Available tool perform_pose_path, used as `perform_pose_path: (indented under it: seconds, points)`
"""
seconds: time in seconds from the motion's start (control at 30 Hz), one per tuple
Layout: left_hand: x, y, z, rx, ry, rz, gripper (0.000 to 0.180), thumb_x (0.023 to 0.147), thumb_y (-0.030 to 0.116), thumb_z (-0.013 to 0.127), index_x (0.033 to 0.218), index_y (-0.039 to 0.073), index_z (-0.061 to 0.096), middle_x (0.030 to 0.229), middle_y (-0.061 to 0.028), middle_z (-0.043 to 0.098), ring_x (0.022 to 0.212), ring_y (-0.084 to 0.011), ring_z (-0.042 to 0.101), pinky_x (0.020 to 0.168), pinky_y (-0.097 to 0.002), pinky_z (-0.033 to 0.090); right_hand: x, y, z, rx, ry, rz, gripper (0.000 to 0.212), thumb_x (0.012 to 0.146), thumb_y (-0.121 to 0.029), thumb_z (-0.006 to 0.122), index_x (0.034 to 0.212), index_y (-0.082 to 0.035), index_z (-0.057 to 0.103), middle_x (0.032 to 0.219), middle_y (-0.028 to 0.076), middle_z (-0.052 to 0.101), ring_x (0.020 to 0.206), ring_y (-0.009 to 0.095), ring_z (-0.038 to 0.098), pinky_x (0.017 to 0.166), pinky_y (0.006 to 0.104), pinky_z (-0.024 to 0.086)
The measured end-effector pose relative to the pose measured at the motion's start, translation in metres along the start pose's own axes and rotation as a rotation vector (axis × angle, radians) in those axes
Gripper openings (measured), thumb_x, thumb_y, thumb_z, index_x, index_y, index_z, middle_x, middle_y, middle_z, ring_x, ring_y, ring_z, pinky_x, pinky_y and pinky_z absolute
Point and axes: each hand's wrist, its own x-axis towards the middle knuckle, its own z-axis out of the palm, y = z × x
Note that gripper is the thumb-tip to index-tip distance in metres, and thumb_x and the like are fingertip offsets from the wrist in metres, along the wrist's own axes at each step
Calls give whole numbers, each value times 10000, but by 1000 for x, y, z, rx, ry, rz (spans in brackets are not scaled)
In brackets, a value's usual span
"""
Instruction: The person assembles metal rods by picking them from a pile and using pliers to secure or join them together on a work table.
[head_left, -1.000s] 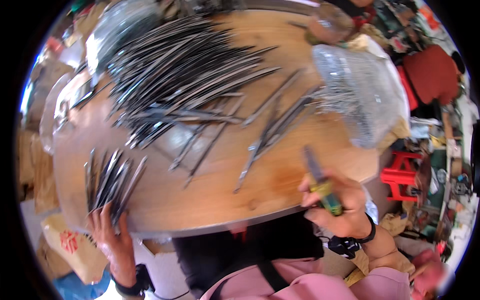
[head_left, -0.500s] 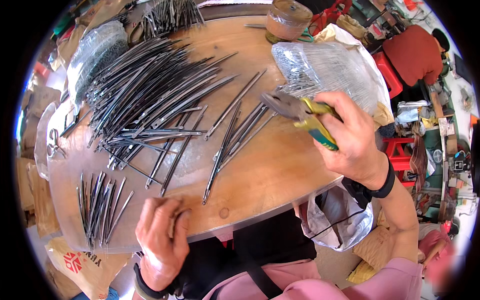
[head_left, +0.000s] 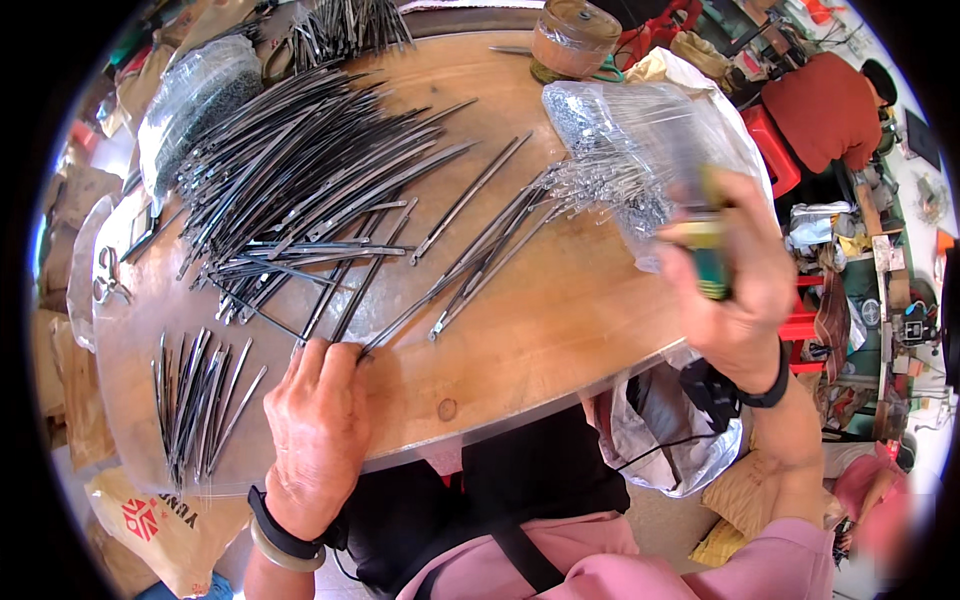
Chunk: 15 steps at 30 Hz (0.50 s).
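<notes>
My left hand point(head_left: 318, 430) is at the table's near edge, fingers closed around the near end of a slim dark metal strip point(head_left: 402, 321); the exact grip is hidden under the fingers. Ends of neighbouring strips run under the same fingers. My right hand point(head_left: 745, 285) is wrapped around pliers point(head_left: 710, 262) with yellow-green handles, raised over the table's right side. Motion smears the pliers' jaws. A large heap of dark metal strips point(head_left: 290, 180) covers the table's left half. One loose strip point(head_left: 472, 198) lies between the heap and a clear plastic bag point(head_left: 630, 130) of thin shiny wires.
A small bunch of strips point(head_left: 200, 410) lies at the near left of the wooden table point(head_left: 520, 370). Another plastic bag point(head_left: 195, 110) and a tape roll point(head_left: 577, 40) stand at the back. Small scissors point(head_left: 110, 275) lie far left. A silvery sack point(head_left: 670, 430) hangs below the edge.
My left hand has moved up onto the strips and closed on one, whose near end has shifted left. My right hand has swung right with the pliers, away from the strips.
</notes>
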Motion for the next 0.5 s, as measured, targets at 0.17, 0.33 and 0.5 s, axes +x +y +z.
perform_pose_path:
  seconds: [0.17,0.33,0.5]
  points:
    - [-29,5,-2,-126,5,-96,74,850,-4,626,911,15,589,798,-161,524,671,-394,566,587,-443,453,-2,5,-28,62,179,267,126,801,-2,715,911,12,656,1008,119,628,828,167,621,710,271,489]
    - [-51,13,1,-171,60,-146,82,840,-41,613,900,3,578,801,-178,532,685,-396,568,586,-435,447,-16,13,-53,-307,24,108,131,806,12,695,930,22,656,1041,137,632,854,243,641,751,334,518]
    - [-107,5,-16,-783,-17,-699,47,872,-66,590,864,-22,576,713,-89,601,458,-173,509,437,-268,386,-47,-21,-77,31,290,330,91,874,-3,602,953,33,628,1146,141,580,967,200,574,883,330,464]
